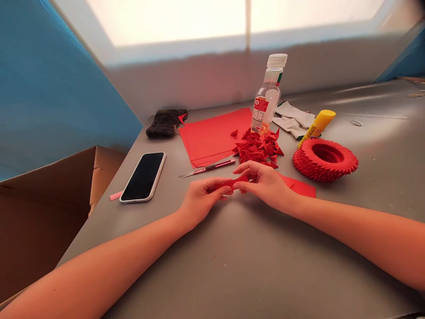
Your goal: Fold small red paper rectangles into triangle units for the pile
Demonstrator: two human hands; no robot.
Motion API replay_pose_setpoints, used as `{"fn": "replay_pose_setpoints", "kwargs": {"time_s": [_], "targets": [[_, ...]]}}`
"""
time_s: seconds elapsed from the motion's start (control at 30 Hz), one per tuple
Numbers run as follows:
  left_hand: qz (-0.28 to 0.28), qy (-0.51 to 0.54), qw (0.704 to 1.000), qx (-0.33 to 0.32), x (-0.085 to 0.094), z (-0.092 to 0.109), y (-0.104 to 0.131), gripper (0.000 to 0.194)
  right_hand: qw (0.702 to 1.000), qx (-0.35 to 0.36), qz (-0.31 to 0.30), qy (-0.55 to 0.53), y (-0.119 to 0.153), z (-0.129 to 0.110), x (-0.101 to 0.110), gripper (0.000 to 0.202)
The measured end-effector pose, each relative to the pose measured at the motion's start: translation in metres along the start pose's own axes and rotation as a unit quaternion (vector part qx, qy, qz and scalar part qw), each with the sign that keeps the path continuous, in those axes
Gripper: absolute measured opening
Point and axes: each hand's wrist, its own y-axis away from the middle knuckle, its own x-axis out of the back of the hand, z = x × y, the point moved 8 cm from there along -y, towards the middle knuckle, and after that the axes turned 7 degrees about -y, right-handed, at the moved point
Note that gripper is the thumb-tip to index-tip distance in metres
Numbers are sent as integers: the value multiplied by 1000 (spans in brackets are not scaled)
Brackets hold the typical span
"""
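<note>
Between my two hands, a small strip of red paper [239, 180] is held just above the grey table. My left hand [203, 197] pinches its left end between thumb and fingers. The thumb and fingers of my right hand [262, 182] close on its right end. Just beyond them lies a heap of folded red paper triangles [257, 148]. A utility knife [212, 166] with its blade out rests in front of a stack of red paper sheets [212, 135]. More red paper [303, 188] lies partly hidden behind my right hand and forearm.
A ring of interlocked red paper pieces [323, 159] sits at right beside a yellow glue stick [317, 126]. A clear bottle [266, 97] stands behind the heap, near white gloves [294, 118]. At left are a phone [143, 177], a dark cloth item [166, 123] and a cardboard box [96, 170].
</note>
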Motion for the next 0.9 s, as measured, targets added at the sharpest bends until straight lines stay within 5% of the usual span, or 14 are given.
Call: {"fn": "replay_pose_setpoints", "kwargs": {"time_s": [0.4, 0.7, 0.9], "targets": [[-24, -14, 1000, -8, -4, 1, 0, 22, 1000, 3, 14, 25, 0, -1, 1, 20], [-3, -5, 1000, 0, 0, -3, -2, 24, 993, 37, -34, 107, 2, -5, -8, 41], [28, 4, 1000, -6, 7, -1, -2, 24, 989, 56, 10, 140, -3, -11, 10, 47]]}}
